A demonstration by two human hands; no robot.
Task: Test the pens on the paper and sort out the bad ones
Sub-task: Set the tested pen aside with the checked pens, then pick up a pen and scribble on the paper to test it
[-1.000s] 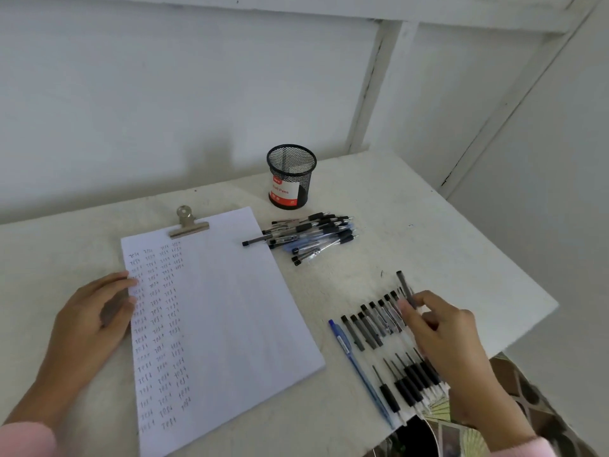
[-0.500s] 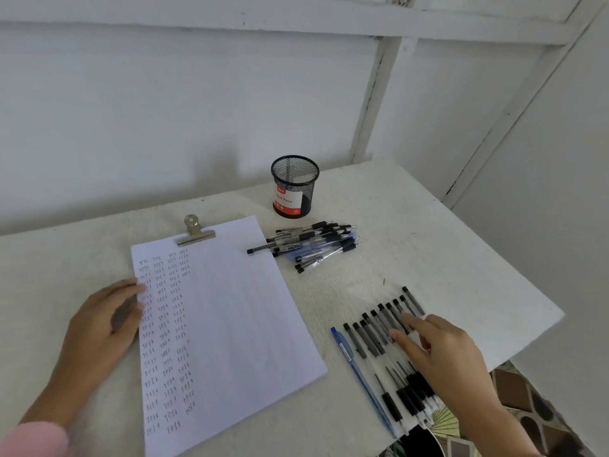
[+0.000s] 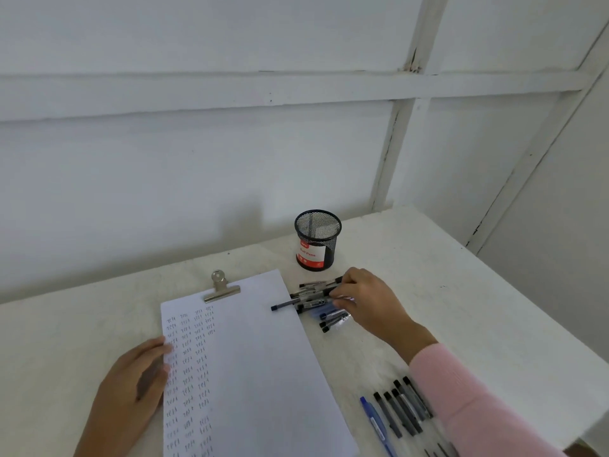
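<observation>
The left hand [image 3: 131,384] lies flat with straight fingers on the left edge of the paper [image 3: 250,364]. It holds nothing and only presses the sheet down. The paper runs away from the person, its left columns filled with small written marks and its right half bare. A metal clip [image 3: 221,287] bites its far end.

Just beside the paper's far right corner lies the pile of pens [image 3: 308,300], their long axes running roughly left to right. One dark tip reaches the sheet's edge. A mesh cup [image 3: 318,240] stands just behind the pile.

The right hand [image 3: 365,301] is on the pile's right end, fingers curled down among the barrels. I cannot tell whether they pinch a pen. It is by far the nearer hand. A chosen pen would likely travel left and toward the person onto the bare paper.

Open table [image 3: 478,308] lies to the right. Near the front edge, a blue pen [image 3: 375,427] and a row of pens [image 3: 403,409] lie beside the pink sleeve [image 3: 461,400].
</observation>
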